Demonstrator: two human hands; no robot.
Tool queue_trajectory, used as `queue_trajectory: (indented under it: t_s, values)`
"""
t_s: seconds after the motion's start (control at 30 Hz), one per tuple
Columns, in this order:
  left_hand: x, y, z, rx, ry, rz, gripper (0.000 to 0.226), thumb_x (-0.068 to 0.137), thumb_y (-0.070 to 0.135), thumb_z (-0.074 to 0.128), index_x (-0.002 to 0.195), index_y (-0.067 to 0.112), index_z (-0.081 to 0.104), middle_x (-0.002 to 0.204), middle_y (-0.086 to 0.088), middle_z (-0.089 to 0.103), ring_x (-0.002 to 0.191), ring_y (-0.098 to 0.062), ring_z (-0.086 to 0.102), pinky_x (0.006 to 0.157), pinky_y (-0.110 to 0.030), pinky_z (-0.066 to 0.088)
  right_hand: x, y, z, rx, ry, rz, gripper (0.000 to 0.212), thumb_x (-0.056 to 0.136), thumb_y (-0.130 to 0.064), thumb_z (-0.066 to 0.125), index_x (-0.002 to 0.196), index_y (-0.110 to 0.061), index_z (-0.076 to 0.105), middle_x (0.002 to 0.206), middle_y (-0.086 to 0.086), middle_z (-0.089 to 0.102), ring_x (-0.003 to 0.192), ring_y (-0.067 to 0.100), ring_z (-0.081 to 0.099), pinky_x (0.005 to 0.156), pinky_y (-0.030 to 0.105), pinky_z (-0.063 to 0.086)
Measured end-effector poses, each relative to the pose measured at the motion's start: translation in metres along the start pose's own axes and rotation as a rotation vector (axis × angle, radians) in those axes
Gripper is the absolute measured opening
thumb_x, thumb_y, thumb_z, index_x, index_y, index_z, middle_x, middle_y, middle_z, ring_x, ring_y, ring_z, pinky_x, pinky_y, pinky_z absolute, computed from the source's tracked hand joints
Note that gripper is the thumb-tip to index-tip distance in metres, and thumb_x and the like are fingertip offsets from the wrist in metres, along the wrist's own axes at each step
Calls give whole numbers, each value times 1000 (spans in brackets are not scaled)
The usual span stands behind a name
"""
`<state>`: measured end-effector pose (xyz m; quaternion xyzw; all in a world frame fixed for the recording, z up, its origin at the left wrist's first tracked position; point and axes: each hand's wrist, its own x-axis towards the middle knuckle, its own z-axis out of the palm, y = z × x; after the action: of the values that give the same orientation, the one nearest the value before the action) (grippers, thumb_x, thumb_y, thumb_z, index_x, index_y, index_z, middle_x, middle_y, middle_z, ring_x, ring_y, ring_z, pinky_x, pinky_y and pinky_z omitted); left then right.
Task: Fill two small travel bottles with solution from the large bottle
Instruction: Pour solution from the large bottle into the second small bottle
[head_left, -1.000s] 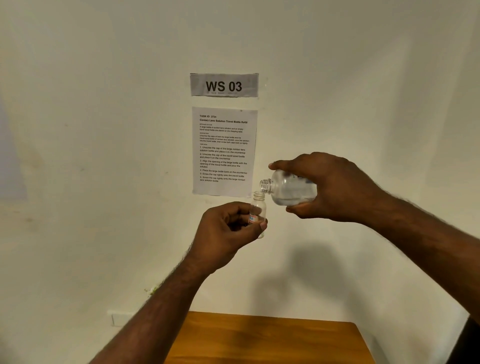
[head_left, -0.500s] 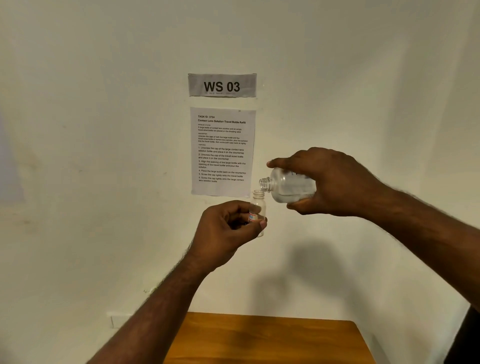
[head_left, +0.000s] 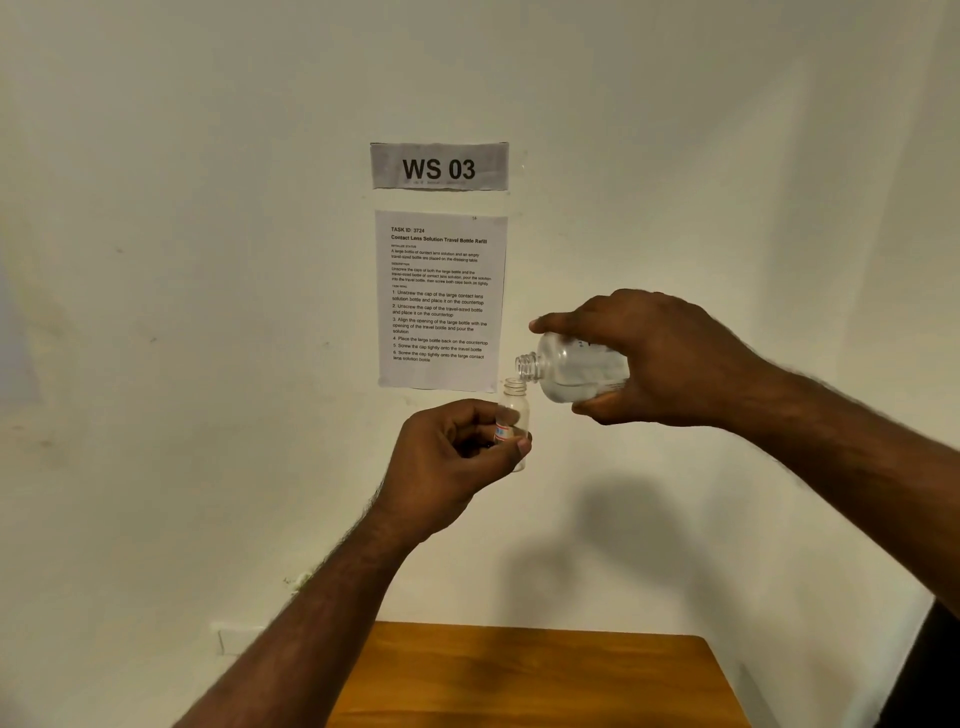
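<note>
My right hand (head_left: 660, 358) grips the large clear bottle (head_left: 574, 371), which lies almost on its side with its open neck pointing left and slightly down. Clear liquid pools along its lower side. Just under that neck stands the open mouth of a small clear travel bottle (head_left: 515, 410) with a red-and-white label, held upright in the fingertips of my left hand (head_left: 457, 457). Both bottles are uncapped and held in the air in front of the wall. A second travel bottle and the caps are out of sight.
A wooden table top (head_left: 540, 675) shows at the bottom, against the white wall. On the wall hang a "WS 03" sign (head_left: 439, 166) and a printed instruction sheet (head_left: 440, 301). A white socket plate (head_left: 239, 638) sits low left.
My right hand has lifted the large bottle slightly and tipped its neck further down over the small bottle's mouth. The left hand has stayed nearly still.
</note>
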<state>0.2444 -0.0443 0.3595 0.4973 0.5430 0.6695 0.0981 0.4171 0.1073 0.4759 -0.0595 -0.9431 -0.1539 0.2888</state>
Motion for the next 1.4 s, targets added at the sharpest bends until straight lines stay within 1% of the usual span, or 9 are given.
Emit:
queue_trajectory:
  t_s: [0.23,0.33,0.53,0.8,0.93,1.0,1.1,1.2,1.4]
  values:
    - [0,2,0,3,-9,6,22,82,3,83,103,5,77,76,2,79,72,-13,76,70,-22,60,1,1,-1,-20,-14,-2,79,69,-47,80,142,-44,49,115,-16,65,94,17,59,76,34,49]
    - [-1,2,1,-4,-6,6,22,82,3,83,103,5,77,78,0,80,72,-14,77,70,-22,60,0,1,-2,-21,-16,1,79,69,-47,80,142,-44,49,116,-17,65,96,17,59,77,33,48]
    - [-1,0,2,8,-3,14,21,82,3,84,102,6,77,80,-1,80,74,-16,77,73,-26,62,1,2,-2,-26,-16,-17,78,69,-47,80,141,-43,49,114,-16,65,93,18,60,76,37,51]
    - [-1,0,2,0,-7,16,19,82,4,84,98,10,78,81,-4,80,76,-21,78,77,-34,65,2,4,-3,-41,-23,-26,79,68,-47,79,141,-44,48,115,-17,65,93,18,60,76,36,52]
    - [-1,0,1,-16,-5,4,19,82,5,84,100,9,78,84,-9,80,79,-29,78,82,-45,65,2,3,-4,-36,-20,-36,78,69,-45,80,140,-42,49,114,-15,66,92,19,60,75,39,53]
    - [-1,0,1,-17,0,2,20,82,5,84,101,7,78,83,-9,80,79,-30,78,83,-47,65,2,3,-5,-35,-24,-36,78,69,-45,80,140,-43,49,114,-16,66,92,19,60,75,38,53]
    - [-2,1,2,-7,-3,8,22,82,4,83,103,5,77,83,-6,80,80,-29,78,81,-43,66,2,3,-6,-39,-31,-31,79,69,-46,80,141,-44,48,116,-16,65,94,18,60,76,37,52]
    - [-2,3,2,6,-2,6,23,82,5,83,104,5,77,83,-3,81,78,-24,79,80,-36,66,2,2,-8,-36,-30,-33,79,69,-45,80,141,-43,48,115,-15,66,95,20,60,77,39,52]
    - [-4,5,1,15,7,6,24,82,5,84,105,5,77,84,-6,81,78,-24,79,78,-31,65,1,1,-9,-40,-23,-36,79,69,-45,81,141,-43,48,116,-15,65,95,20,60,76,37,51]
